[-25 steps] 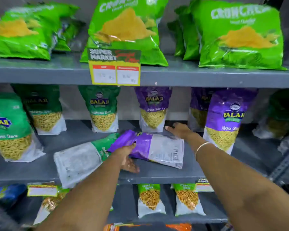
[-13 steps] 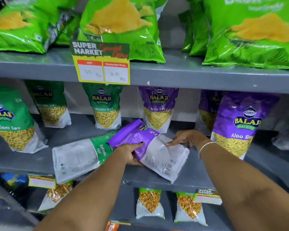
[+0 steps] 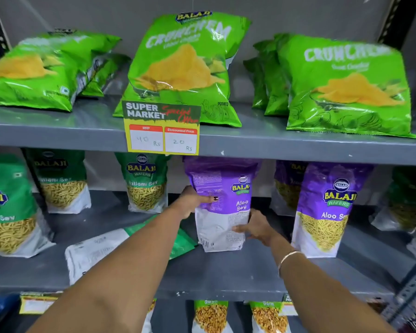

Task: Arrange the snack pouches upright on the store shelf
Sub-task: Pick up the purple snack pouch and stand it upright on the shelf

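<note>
A purple Aloo Sev pouch point(image 3: 220, 186) stands upright on the grey middle shelf point(image 3: 226, 272), turned partly sideways so its back panel shows. My left hand point(image 3: 192, 200) grips its left edge at mid height, thumb across the panel. My right hand point(image 3: 255, 228) holds its lower right side near the base. A green Ratlami Sev pouch point(image 3: 99, 251) lies flat on the shelf to the left, partly hidden under my left forearm.
Green Ratlami Sev pouches point(image 3: 145, 183) stand upright at the back left, and purple Aloo Sev pouches point(image 3: 327, 210) stand at the right. Large green chip bags point(image 3: 185, 66) fill the upper shelf behind a price tag point(image 3: 162, 128). More pouches point(image 3: 210, 316) sit on the shelf below.
Both hands lifted the purple pouch from lying flat and tilted it up until it stands on its base. The view also moved closer and upward.
</note>
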`<state>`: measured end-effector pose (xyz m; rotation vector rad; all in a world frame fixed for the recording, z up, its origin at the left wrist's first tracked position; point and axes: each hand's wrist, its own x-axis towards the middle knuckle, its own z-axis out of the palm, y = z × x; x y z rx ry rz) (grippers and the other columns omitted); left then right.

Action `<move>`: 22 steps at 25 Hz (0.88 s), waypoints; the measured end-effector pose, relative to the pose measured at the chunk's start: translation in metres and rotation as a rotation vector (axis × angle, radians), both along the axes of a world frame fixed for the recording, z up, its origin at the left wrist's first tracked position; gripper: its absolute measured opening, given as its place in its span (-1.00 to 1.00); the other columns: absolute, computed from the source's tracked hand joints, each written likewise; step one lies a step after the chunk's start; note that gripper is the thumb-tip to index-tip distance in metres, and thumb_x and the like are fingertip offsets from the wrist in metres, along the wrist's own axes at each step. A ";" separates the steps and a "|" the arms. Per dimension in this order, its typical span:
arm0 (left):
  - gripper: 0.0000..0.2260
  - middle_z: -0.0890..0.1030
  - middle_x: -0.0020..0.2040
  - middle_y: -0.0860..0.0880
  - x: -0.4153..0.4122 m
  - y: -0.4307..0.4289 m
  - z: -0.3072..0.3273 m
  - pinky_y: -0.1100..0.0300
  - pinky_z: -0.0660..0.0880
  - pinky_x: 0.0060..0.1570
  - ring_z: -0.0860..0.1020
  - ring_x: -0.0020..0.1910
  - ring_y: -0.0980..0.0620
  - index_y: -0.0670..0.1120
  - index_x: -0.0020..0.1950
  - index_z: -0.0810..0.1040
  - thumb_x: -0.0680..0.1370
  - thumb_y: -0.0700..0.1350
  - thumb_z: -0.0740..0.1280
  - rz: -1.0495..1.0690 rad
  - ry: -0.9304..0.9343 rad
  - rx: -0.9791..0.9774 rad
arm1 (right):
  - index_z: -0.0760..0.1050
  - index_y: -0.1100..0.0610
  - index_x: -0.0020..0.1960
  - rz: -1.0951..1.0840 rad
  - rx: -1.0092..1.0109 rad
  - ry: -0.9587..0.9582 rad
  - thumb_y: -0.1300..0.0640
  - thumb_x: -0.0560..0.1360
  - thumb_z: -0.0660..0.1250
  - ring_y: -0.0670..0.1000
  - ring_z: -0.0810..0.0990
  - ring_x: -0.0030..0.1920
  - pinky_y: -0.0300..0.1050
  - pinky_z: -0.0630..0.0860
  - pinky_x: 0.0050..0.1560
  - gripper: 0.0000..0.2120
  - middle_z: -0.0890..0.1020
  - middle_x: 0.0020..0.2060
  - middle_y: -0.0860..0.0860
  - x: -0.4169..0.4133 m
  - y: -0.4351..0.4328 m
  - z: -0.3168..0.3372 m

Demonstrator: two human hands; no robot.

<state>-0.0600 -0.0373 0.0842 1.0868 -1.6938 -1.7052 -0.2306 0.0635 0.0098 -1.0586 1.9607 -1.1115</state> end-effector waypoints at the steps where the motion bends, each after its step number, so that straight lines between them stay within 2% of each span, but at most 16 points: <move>1: -0.77 0.63 -0.39 0.12 -0.002 -0.003 -0.005 0.40 0.48 -0.49 0.54 -0.43 0.24 -0.08 -0.30 0.46 0.41 -0.36 0.41 -0.022 0.011 -0.037 | 0.54 0.27 0.10 -0.043 -0.049 0.021 0.23 0.07 0.58 0.16 0.64 0.07 0.07 0.60 0.08 -0.40 0.67 0.05 0.20 0.001 -0.001 -0.006; 3: -0.77 0.63 -0.53 0.17 -0.002 -0.010 -0.013 0.31 0.49 -0.34 0.56 -0.46 0.20 -0.09 -0.30 0.53 0.38 -0.41 0.41 -0.083 0.021 -0.076 | 0.53 0.27 0.10 -0.101 -0.092 0.045 0.31 0.13 0.57 0.17 0.63 0.10 0.10 0.54 0.20 -0.45 0.67 0.06 0.21 0.001 -0.001 -0.014; 4: -0.77 0.65 -0.52 0.16 -0.001 -0.012 -0.016 0.26 0.48 -0.23 0.57 -0.42 0.19 -0.08 -0.27 0.56 0.38 -0.41 0.41 -0.121 0.007 -0.082 | 0.53 0.27 0.10 -0.115 -0.086 0.049 0.32 0.15 0.57 0.16 0.63 0.10 0.07 0.53 0.21 -0.46 0.67 0.06 0.20 0.000 -0.001 -0.014; 6: -0.77 0.67 -0.36 0.14 0.004 -0.015 -0.019 0.22 0.45 -0.08 0.58 -0.28 0.18 -0.08 -0.17 0.57 0.40 -0.41 0.38 -0.232 -0.087 -0.058 | 0.51 0.25 0.13 -0.087 -0.037 0.069 0.26 0.16 0.59 0.14 0.61 0.14 0.02 0.51 0.23 -0.43 0.66 0.09 0.18 -0.002 -0.001 -0.012; 8: -0.78 0.56 -0.25 0.04 0.010 -0.015 -0.023 0.16 0.41 0.08 0.51 -0.17 0.12 -0.11 -0.07 0.49 0.44 -0.42 0.30 -0.277 -0.225 -0.012 | 0.44 0.27 0.18 -0.069 0.038 0.141 0.14 0.15 0.61 0.14 0.56 0.18 0.03 0.49 0.23 -0.32 0.61 0.13 0.14 -0.003 -0.003 -0.008; 9: -0.79 0.51 -0.26 0.01 0.013 -0.016 -0.025 0.12 0.40 0.12 0.48 -0.20 0.11 -0.12 -0.07 0.46 0.47 -0.42 0.24 -0.274 -0.269 0.007 | 0.37 0.30 0.20 -0.104 0.080 0.153 0.11 0.16 0.60 0.14 0.55 0.15 0.02 0.53 0.13 -0.29 0.57 0.12 0.10 -0.004 -0.004 -0.007; 10: -0.78 0.51 -0.28 -0.01 0.016 -0.018 -0.026 0.08 0.42 0.14 0.48 -0.25 0.12 -0.11 -0.10 0.45 0.49 -0.43 0.17 -0.282 -0.295 0.034 | 0.30 0.31 0.17 -0.159 0.106 0.131 0.13 0.21 0.58 0.13 0.57 0.04 -0.01 0.58 -0.09 -0.32 0.51 0.05 0.08 -0.005 -0.004 -0.006; 11: -0.74 0.57 -0.27 -0.02 0.018 -0.021 -0.028 0.08 0.44 0.11 0.53 -0.30 0.14 -0.09 -0.08 0.44 0.51 -0.43 0.11 -0.317 -0.307 0.079 | 0.26 0.28 0.09 -0.216 0.122 0.065 0.17 0.27 0.54 0.09 0.59 -0.16 -0.06 0.57 -0.36 -0.42 0.46 -0.06 0.08 -0.004 -0.003 -0.005; 12: -0.71 0.64 -0.20 -0.03 0.020 -0.022 -0.028 0.13 0.46 0.06 0.59 -0.32 0.17 -0.05 0.01 0.42 0.53 -0.40 0.08 -0.381 -0.326 0.120 | 0.25 0.23 -0.01 -0.247 0.119 -0.021 0.24 0.33 0.48 0.02 0.56 -0.38 -0.14 0.51 -0.53 -0.57 0.43 -0.18 0.09 -0.004 -0.003 -0.005; 13: -0.71 0.67 -0.09 -0.07 0.020 -0.022 -0.028 0.18 0.46 -0.01 0.64 -0.33 0.18 -0.01 0.15 0.38 0.57 -0.35 0.08 -0.444 -0.335 0.159 | 0.26 0.18 -0.12 -0.227 0.137 -0.102 0.31 0.39 0.39 -0.06 0.50 -0.53 -0.19 0.47 -0.58 -0.72 0.42 -0.27 0.09 -0.002 -0.004 -0.004; 14: -0.69 0.64 0.00 -0.10 0.018 -0.020 -0.028 0.22 0.45 -0.04 0.66 -0.31 0.18 0.02 0.28 0.31 0.59 -0.28 0.10 -0.470 -0.345 0.169 | 0.29 0.15 -0.22 -0.194 0.161 -0.146 0.38 0.43 0.30 -0.10 0.48 -0.56 -0.19 0.47 -0.54 -0.78 0.43 -0.33 0.09 0.000 -0.004 -0.001; 16: -0.55 0.59 0.06 -0.07 0.007 -0.014 -0.032 0.18 0.43 0.02 0.61 -0.07 0.10 -0.05 0.44 0.25 0.56 -0.20 0.24 -0.419 -0.348 0.083 | 0.33 0.11 -0.27 -0.119 0.185 -0.197 0.44 0.44 0.18 -0.10 0.49 -0.42 -0.21 0.45 -0.43 -0.75 0.47 -0.34 0.06 0.000 -0.001 0.002; 18: -0.41 0.53 0.25 -0.07 -0.005 -0.013 -0.040 0.15 0.34 0.18 0.47 0.25 0.01 -0.11 0.44 0.28 0.45 -0.19 0.40 -0.312 -0.290 -0.014 | 0.37 0.11 -0.13 -0.053 0.184 -0.222 0.43 0.40 0.22 -0.09 0.47 -0.27 -0.25 0.39 -0.39 -0.77 0.51 -0.22 0.01 -0.004 0.004 0.004; 19: -0.38 0.51 0.31 -0.07 -0.010 -0.013 -0.043 0.18 0.31 0.23 0.44 0.32 -0.01 -0.15 0.42 0.32 0.40 -0.19 0.46 -0.298 -0.255 -0.040 | 0.36 0.12 -0.01 -0.001 0.192 -0.238 0.39 0.37 0.30 -0.08 0.49 -0.15 -0.25 0.37 -0.34 -0.71 0.53 -0.11 -0.01 -0.006 0.007 0.001; 21: -0.34 0.51 0.34 -0.12 -0.019 -0.013 -0.046 0.19 0.31 0.32 0.45 0.33 -0.03 -0.19 0.38 0.36 0.32 -0.18 0.52 -0.307 -0.196 -0.060 | 0.25 0.11 0.22 0.085 0.208 -0.260 0.16 0.23 0.52 -0.04 0.47 0.16 -0.21 0.38 -0.18 -0.33 0.50 0.15 -0.04 -0.005 0.012 -0.002; 22: -0.33 0.52 0.33 -0.13 -0.023 -0.010 -0.045 0.17 0.33 0.34 0.47 0.32 -0.05 -0.19 0.38 0.36 0.31 -0.19 0.52 -0.298 -0.192 -0.064 | 0.18 0.10 0.28 0.099 0.201 -0.265 0.07 0.15 0.57 -0.02 0.43 0.25 -0.19 0.40 -0.10 -0.17 0.46 0.23 -0.02 -0.002 0.013 -0.004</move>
